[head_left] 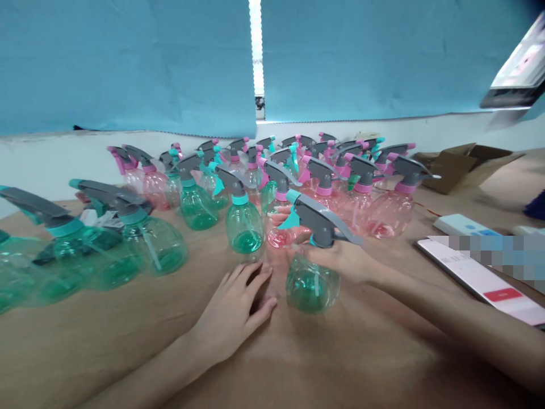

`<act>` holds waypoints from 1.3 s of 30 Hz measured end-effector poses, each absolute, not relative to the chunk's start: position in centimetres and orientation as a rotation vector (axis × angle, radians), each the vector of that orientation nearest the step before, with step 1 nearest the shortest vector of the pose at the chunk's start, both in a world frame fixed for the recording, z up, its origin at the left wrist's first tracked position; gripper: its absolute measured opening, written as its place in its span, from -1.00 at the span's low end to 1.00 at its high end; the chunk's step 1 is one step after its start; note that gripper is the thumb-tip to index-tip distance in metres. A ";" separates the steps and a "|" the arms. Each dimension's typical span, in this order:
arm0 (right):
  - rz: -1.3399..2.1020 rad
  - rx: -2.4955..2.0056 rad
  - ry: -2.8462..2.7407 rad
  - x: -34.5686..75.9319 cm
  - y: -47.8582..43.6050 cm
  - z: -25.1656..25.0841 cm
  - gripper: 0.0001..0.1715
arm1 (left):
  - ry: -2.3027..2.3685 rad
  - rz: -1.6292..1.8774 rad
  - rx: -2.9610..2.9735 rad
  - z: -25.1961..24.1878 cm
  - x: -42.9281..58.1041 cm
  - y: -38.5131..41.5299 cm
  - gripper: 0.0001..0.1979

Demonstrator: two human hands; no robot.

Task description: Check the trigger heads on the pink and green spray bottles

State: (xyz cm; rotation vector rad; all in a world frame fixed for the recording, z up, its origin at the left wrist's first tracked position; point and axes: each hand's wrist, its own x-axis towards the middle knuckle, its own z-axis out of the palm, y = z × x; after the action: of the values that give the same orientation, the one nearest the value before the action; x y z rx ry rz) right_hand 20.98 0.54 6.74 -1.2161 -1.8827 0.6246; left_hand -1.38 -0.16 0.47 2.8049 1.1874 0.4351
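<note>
My right hand (340, 258) is wrapped round the neck of a green spray bottle (313, 287) with a grey and turquoise trigger head, near the middle of the table. The bottle stands nearly upright, its nozzle pointing left. To its left, my left hand (236, 307) rests on the table with fingers apart and slightly curled, holding nothing. Just beyond it stands another green spray bottle (244, 227). A pink-bottomed bottle (279, 237) is partly hidden behind my right hand's fingers.
Several green bottles (155, 247) stand at the left of the wooden table (170, 352). Pink bottles (389, 213) and green ones crowd the back. A phone (477, 278), a white box (464, 224) and an open cardboard box (460, 165) lie at the right. Blue cloth (128, 62) hangs behind.
</note>
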 end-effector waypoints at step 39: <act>0.725 -1.079 -1.896 21.0 0.6 6.8 -0.52 | 1.185 0.424 2.820 0.2 -1.5 0.0 -0.57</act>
State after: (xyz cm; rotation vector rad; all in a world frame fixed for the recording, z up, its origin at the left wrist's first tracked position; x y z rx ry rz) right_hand 21.03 0.63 6.84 -1.0790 -1.8965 0.7248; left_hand -1.50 0.05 0.23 2.8197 1.1854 0.4240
